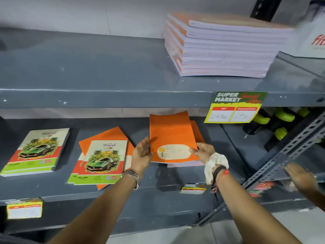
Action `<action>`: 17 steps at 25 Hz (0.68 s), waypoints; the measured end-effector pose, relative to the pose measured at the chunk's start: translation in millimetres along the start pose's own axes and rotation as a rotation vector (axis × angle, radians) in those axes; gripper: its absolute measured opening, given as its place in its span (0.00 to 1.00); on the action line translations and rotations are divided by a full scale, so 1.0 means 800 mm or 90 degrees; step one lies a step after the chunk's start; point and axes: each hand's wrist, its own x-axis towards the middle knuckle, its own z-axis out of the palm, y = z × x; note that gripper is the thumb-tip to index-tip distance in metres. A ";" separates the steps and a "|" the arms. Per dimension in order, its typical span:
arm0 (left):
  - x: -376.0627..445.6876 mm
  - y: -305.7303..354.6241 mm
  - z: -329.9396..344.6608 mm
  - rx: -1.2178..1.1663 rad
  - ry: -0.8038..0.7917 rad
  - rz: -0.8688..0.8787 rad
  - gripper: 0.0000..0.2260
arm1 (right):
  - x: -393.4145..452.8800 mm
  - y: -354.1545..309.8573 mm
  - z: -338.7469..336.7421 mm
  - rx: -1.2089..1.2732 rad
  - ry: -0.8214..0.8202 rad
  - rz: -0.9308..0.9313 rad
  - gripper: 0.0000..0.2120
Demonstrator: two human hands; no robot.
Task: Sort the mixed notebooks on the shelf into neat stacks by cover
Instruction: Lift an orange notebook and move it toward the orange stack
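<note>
An orange notebook [171, 136] with a cream label is tilted up above the lower grey shelf [153, 189], over another orange notebook [197, 132] lying there. My left hand [142, 153] grips its left edge and my right hand [204, 152] holds its lower right corner. To the left lies a mixed pile: a green-car "travel" notebook [103, 161] on top of orange ones [105, 136]. Further left a stack of car-cover notebooks [37, 152] rests flat. On the upper shelf stands a tall stack of orange notebooks [221, 48].
A yellow "Super Market" price tag [235, 107] hangs from the upper shelf's front edge. Black and lime items [279, 124] fill the right-hand bay behind a slotted metal post [288, 150]. Another person's hand [300, 176] reaches in at the right. A white package [314, 37] sits at the top right.
</note>
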 end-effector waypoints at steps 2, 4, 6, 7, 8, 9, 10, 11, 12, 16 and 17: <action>0.009 -0.007 0.036 -0.014 -0.012 -0.031 0.25 | 0.015 0.014 -0.023 -0.048 0.035 0.017 0.11; 0.014 -0.018 0.062 0.009 -0.019 -0.021 0.25 | 0.028 0.028 -0.035 -0.104 0.055 0.031 0.10; 0.017 -0.029 0.074 0.017 -0.033 -0.014 0.25 | 0.039 0.038 -0.040 -0.135 0.080 0.040 0.10; 0.018 -0.032 0.077 0.029 -0.041 -0.014 0.26 | 0.043 0.041 -0.042 -0.152 0.086 0.040 0.10; 0.019 -0.034 0.077 0.051 -0.049 -0.016 0.27 | 0.048 0.046 -0.042 -0.170 0.083 0.045 0.09; 0.020 -0.034 0.076 0.077 -0.059 -0.018 0.28 | 0.050 0.047 -0.041 -0.193 0.075 0.054 0.10; 0.020 -0.035 0.073 0.105 -0.064 -0.015 0.29 | 0.051 0.048 -0.040 -0.216 0.077 0.054 0.12; 0.021 -0.037 0.067 0.131 -0.062 -0.005 0.29 | 0.050 0.049 -0.038 -0.232 0.092 0.050 0.15; 0.021 -0.037 0.058 0.156 -0.045 0.008 0.29 | 0.048 0.047 -0.035 -0.241 0.117 0.031 0.17; 0.014 -0.032 -0.017 0.286 0.125 0.065 0.23 | 0.019 0.014 -0.003 -0.230 0.153 -0.127 0.15; 0.010 -0.029 -0.042 0.328 0.173 0.072 0.22 | 0.008 0.002 0.012 -0.225 0.137 -0.155 0.14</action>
